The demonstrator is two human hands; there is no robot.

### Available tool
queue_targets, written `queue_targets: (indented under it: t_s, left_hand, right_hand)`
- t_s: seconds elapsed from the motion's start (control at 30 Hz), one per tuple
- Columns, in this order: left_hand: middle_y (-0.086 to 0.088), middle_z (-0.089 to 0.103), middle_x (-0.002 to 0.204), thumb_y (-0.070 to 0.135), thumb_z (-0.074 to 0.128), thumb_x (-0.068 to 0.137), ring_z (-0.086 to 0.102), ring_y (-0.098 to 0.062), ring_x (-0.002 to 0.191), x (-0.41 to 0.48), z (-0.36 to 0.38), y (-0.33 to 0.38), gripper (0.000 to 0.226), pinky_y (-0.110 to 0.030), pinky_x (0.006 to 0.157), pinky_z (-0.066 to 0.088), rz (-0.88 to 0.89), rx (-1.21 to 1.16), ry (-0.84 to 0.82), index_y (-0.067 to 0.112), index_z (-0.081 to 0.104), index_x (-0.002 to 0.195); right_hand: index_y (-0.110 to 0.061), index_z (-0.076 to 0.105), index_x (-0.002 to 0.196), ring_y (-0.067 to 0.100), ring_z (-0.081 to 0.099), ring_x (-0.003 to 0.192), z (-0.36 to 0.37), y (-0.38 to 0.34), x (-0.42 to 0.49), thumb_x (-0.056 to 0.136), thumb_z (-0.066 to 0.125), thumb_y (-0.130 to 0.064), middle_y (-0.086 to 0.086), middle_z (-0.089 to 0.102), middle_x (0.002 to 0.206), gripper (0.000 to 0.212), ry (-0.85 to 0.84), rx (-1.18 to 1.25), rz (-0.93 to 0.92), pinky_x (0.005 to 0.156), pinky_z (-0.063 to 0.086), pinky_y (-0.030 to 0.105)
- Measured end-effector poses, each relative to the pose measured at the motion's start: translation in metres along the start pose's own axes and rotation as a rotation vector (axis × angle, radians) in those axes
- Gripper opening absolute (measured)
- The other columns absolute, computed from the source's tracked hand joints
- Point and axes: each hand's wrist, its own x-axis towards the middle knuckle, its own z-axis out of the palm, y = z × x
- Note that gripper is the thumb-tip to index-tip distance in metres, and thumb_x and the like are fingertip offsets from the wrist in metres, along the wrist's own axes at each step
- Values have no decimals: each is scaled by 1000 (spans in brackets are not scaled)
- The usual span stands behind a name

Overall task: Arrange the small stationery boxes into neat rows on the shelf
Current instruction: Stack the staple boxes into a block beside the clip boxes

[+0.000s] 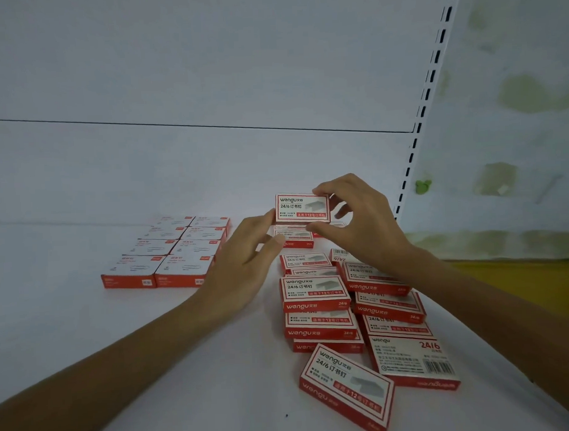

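A red-and-white staple box (pixel 302 207) is raised above the white shelf (pixel 87 319), its printed face toward me. My right hand (pixel 357 219) pinches its right end between thumb and fingers. My left hand (pixel 245 249) touches the box's left edge with straight fingertips. Directly under it lies another staple box (pixel 293 239). Nearer to me, several staple boxes (pixel 315 293) lie in two loose, overlapping columns. One box (pixel 347 387) sits askew at the front, and one (pixel 414 359) lies back side up.
To the left, several red-and-white paper-clip boxes (pixel 168 251) stand in two tidy columns. The white back panel (pixel 207 73) rises behind the shelf. A slotted upright (pixel 416 139) marks the right end, with a stained wall (pixel 515 110) beyond it.
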Motion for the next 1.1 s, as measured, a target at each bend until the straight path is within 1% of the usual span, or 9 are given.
queue_targets:
  t_s: [0.1,0.23,0.4,0.57,0.63,0.77,0.9,1.03,1.1]
  left_hand:
    - [16,43,116,29,36,95,42,21,98,4,3,2,37,1,70,40,41,29,-54,49,31,126]
    - [10,44,121,40,33,87,43,23,99,6,8,7,53,3,64,39,58,-47,-129,31,29,139]
    - [27,41,116,47,35,80,45,20,103,5,11,13,40,-6,63,48,47,-112,-189,56,25,117]
    - [30,42,115,54,33,77,52,8,105,9,15,16,37,-13,70,53,9,-75,-189,62,25,112]
    - [30,44,113,51,33,81,51,14,102,12,17,15,35,-7,70,49,0,-48,-180,57,30,115]
    - [25,49,108,30,40,94,43,28,94,15,18,5,32,5,71,37,1,96,-133,26,54,122]
    - [17,52,111,28,45,93,48,10,95,15,18,0,26,-1,73,40,-110,142,-141,24,62,112]
    - [15,52,112,35,45,92,53,3,87,14,21,-4,30,-5,61,43,-259,106,-122,22,61,115]
    - [16,52,107,34,45,92,55,2,82,14,23,-5,29,0,56,42,-295,68,-109,22,61,113]
  right_hand:
    - [-13,59,116,5,50,80,-6,5,0,73,75,-27,2,58,111,48,14,-33,0,66,41,5]
    - [-10,59,117,6,52,76,-14,11,-1,73,76,-23,5,59,111,49,25,-19,4,72,39,-3]
    - [-6,61,116,5,54,75,-23,19,-3,71,77,-16,9,59,108,48,38,8,2,75,38,-5]
    - [-6,61,117,1,53,74,-21,28,-3,71,77,-13,5,55,107,49,43,38,24,74,38,-6]
    - [-9,61,117,-3,52,72,-20,34,-4,72,77,-16,0,53,105,49,28,49,77,72,39,-6]
    - [-15,61,116,0,53,70,-14,53,-4,71,77,-27,0,57,105,50,-117,-18,269,66,41,6]
    - [-13,61,117,8,55,82,-6,73,-6,72,76,-29,4,62,109,49,-274,-51,431,73,39,16]
    - [-14,64,114,1,54,68,-3,80,-8,78,69,-29,-8,59,83,39,-436,-21,494,55,38,11]
    - [-16,65,112,-1,53,67,-2,82,-7,79,68,-30,-10,58,82,36,-446,-9,501,52,35,9]
